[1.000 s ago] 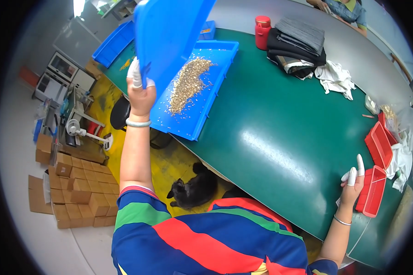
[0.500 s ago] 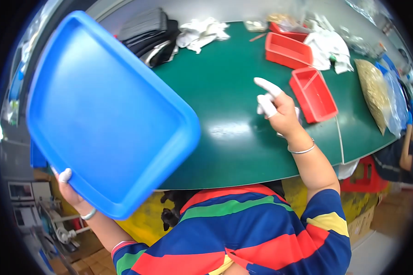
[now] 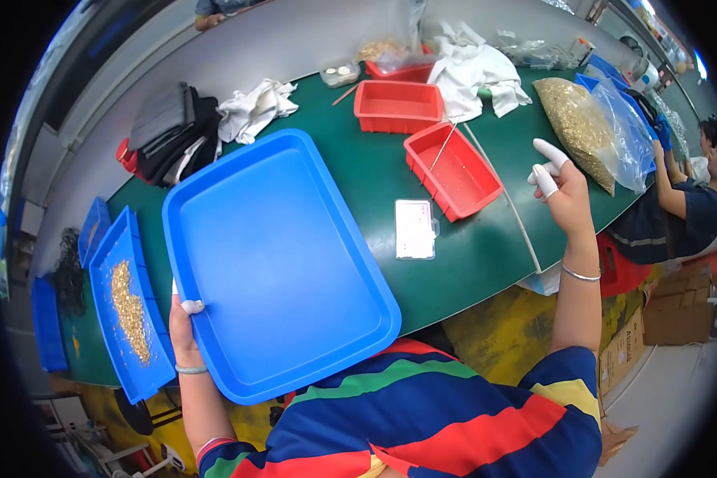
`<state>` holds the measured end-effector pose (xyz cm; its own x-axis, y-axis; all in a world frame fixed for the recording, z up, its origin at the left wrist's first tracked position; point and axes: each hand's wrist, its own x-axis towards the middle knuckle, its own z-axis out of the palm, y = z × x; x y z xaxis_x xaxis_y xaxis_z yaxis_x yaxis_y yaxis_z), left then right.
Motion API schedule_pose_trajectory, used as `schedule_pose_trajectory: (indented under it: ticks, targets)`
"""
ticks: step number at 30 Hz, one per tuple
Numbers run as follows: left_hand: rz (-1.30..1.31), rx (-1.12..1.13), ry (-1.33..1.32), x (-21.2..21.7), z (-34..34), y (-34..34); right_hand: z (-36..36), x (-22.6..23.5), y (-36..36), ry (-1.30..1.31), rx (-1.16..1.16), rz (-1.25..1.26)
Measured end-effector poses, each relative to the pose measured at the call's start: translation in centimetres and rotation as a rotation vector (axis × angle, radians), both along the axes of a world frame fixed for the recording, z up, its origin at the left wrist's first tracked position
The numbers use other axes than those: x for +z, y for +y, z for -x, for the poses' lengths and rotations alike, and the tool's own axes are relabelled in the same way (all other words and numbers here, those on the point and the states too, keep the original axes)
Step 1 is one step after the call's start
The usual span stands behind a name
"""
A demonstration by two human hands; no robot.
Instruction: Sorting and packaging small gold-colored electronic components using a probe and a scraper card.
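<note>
A large blue plastic tray (image 3: 275,263) lies over the left middle of the green table, its near edge against my striped shirt. My left hand (image 3: 185,323) grips its left rim, with a white-covered thumb over the edge. Up at the right, my right hand (image 3: 563,185) hovers beside the table, holding nothing that I can see. Its white-tipped fingers are apart, one stretched out. A red divided box (image 3: 454,171) sits to the left of that hand. Nearby lies a small flat clear case with a white card (image 3: 415,229).
Another blue tray (image 3: 153,334) holding golden bits stands at the left. Dark folded cloths (image 3: 171,135) and a white cloth (image 3: 255,110) lie behind. Farther right are a red box (image 3: 398,106), a white cloth (image 3: 474,72) and a clear bag of golden bits (image 3: 575,123). A co-worker (image 3: 677,207) sits at far right.
The blue tray has come down from a raised, tilted position at the left to lie flatter over the table. My view has shifted left, bringing the tray of golden bits into sight.
</note>
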<state>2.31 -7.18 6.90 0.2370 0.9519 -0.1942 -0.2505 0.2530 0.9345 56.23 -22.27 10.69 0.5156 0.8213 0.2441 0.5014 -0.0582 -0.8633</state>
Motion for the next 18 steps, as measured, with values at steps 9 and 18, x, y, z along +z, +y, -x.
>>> schedule_pose_trajectory:
  ticks: [9,18]
  targets:
    - [-0.058,0.070,0.512,-0.3,-0.8,2.9,-2.0,2.5,10.0,-0.302,0.250,0.129]
    - [-0.095,0.156,0.577,-1.3,-1.2,4.0,-3.4,-2.3,28.0,-0.900,0.336,0.556]
